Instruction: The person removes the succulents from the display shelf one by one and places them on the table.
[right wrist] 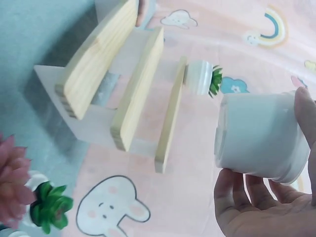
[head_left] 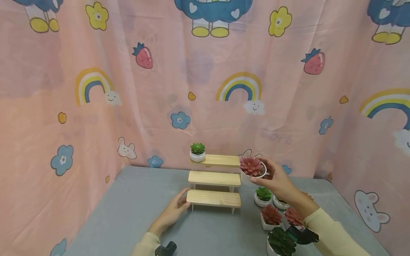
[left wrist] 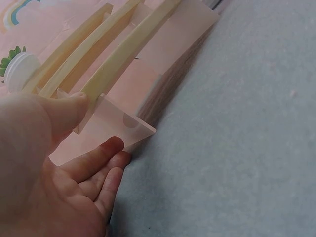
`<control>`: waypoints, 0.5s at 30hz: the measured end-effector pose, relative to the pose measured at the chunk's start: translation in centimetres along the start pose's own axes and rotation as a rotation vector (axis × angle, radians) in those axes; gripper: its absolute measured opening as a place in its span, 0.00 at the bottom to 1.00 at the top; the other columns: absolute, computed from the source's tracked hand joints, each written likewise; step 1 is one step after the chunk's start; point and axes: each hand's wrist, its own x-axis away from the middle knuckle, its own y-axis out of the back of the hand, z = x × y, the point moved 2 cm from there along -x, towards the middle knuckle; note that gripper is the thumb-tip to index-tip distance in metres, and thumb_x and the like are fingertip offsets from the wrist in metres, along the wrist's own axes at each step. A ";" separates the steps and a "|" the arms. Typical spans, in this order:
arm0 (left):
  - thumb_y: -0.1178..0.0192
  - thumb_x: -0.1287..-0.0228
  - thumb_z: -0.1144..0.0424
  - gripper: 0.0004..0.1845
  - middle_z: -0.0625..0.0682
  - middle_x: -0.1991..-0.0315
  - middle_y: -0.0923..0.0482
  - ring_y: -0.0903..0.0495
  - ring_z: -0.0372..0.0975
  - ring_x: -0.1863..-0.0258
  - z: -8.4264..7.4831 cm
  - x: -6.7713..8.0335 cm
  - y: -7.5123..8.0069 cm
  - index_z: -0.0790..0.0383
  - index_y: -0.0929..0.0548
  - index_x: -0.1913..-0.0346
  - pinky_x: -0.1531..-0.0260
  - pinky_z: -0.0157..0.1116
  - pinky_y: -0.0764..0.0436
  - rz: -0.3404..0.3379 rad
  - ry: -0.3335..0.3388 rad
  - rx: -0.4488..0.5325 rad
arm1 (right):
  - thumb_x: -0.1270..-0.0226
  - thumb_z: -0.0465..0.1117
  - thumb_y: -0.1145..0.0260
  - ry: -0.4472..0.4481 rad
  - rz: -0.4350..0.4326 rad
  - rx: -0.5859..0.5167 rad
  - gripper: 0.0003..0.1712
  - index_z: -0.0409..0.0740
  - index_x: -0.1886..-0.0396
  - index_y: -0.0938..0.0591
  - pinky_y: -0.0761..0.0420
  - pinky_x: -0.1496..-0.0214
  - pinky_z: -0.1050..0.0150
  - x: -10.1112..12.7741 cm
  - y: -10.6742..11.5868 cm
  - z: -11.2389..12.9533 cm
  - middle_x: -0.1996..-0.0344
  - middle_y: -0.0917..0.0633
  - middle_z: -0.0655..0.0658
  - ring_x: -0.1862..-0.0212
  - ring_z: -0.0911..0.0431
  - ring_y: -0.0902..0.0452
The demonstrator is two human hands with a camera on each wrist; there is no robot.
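Observation:
My right hand (head_left: 272,177) grips a white pot with a red succulent (head_left: 251,166), held up beside the right end of a three-tier wooden display stand (head_left: 214,197). In the right wrist view, the white pot (right wrist: 261,136) lies between thumb and fingers, its plant hidden. At the stand's lower left, my left hand (head_left: 173,209) touches the lowest tier. The left wrist view shows the thumb against the wooden plank (left wrist: 123,61), with loosely extended fingers by the pale side support (left wrist: 111,123). A green succulent in a white pot (head_left: 197,153) sits on the top tier's left end.
Several potted succulents stand on the grey table (head_left: 128,202) at right, among them a small green one (head_left: 263,196), a red one (head_left: 271,217) and a dark green one (head_left: 282,241). A pink patterned curtain (head_left: 205,124) hangs behind the table.

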 end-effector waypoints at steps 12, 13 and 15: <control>0.47 0.22 0.53 0.35 0.70 0.27 0.35 0.32 0.62 0.28 -0.3 0.1 0.0 0.55 0.46 0.19 0.33 0.61 0.29 -0.003 -0.003 0.008 | 0.30 0.34 0.32 -0.017 -0.052 0.010 0.37 0.33 0.27 0.37 0.14 0.56 0.69 4.1 1.9 -1.1 0.47 0.22 0.63 0.51 0.68 0.19; 0.47 0.22 0.53 0.35 0.70 0.27 0.35 0.31 0.61 0.28 -0.3 0.1 0.0 0.56 0.46 0.19 0.33 0.61 0.29 -0.002 -0.004 0.010 | 0.30 0.33 0.32 -0.006 -0.057 0.019 0.37 0.33 0.27 0.37 0.15 0.56 0.70 4.4 2.0 -1.1 0.47 0.22 0.64 0.51 0.69 0.19; 0.46 0.22 0.54 0.36 0.70 0.26 0.36 0.32 0.61 0.28 -0.4 0.2 0.0 0.57 0.46 0.19 0.33 0.61 0.29 0.000 -0.007 0.014 | 0.31 0.32 0.33 0.002 -0.071 0.036 0.37 0.32 0.27 0.37 0.15 0.55 0.71 5.0 2.2 -1.4 0.47 0.22 0.67 0.51 0.70 0.20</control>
